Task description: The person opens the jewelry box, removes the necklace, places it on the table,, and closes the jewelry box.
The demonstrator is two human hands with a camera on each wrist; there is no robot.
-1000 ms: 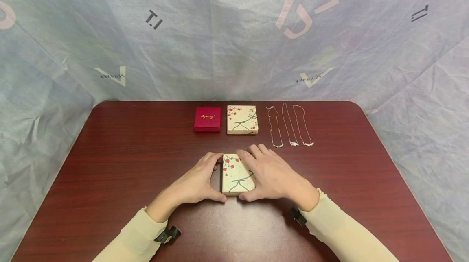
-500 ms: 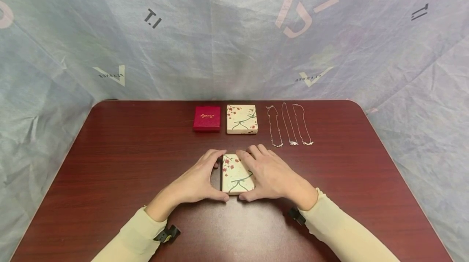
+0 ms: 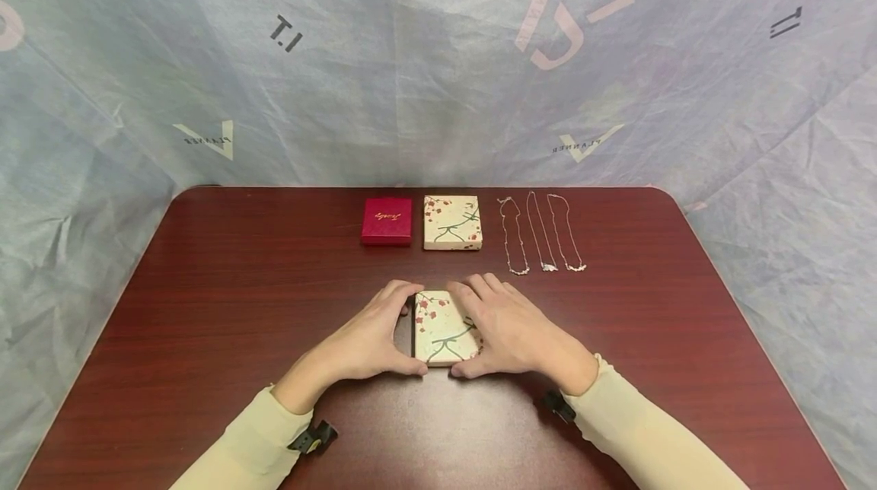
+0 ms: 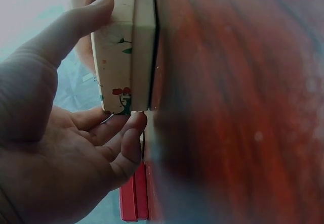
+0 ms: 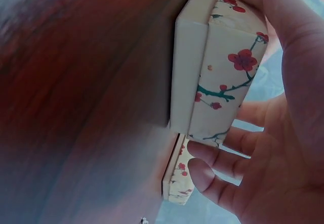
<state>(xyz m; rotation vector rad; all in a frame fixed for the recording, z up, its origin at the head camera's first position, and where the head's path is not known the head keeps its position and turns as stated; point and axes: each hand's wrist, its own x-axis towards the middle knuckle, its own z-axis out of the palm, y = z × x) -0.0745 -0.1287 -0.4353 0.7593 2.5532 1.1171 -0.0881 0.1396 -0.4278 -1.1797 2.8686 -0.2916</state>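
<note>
A cream jewelry box [image 3: 441,330] with red blossoms lies on the table between both hands. My left hand [image 3: 366,334] grips its left part, thumb at the near side and fingertips at the far side. At the right part, my right hand [image 3: 514,334] holds it the same way and covers the right edge of the top. Below the patterned lid [image 5: 230,77], a plain white band of the base [image 5: 188,75] shows in the right wrist view. The left wrist view also shows this pale base [image 4: 143,57] under the lid. What the box contains is hidden.
Behind the hands stand a red box [image 3: 387,221] with gold lettering and a second cream blossom box [image 3: 452,222]. To their right lie three silver necklaces [image 3: 546,235] side by side. A grey printed cloth [image 3: 397,94] hangs behind the table [image 3: 205,307].
The left fingertips have moved slightly right onto the box's edges. My right hand has shifted a little right, and more of the box's top shows. The things behind have stayed put.
</note>
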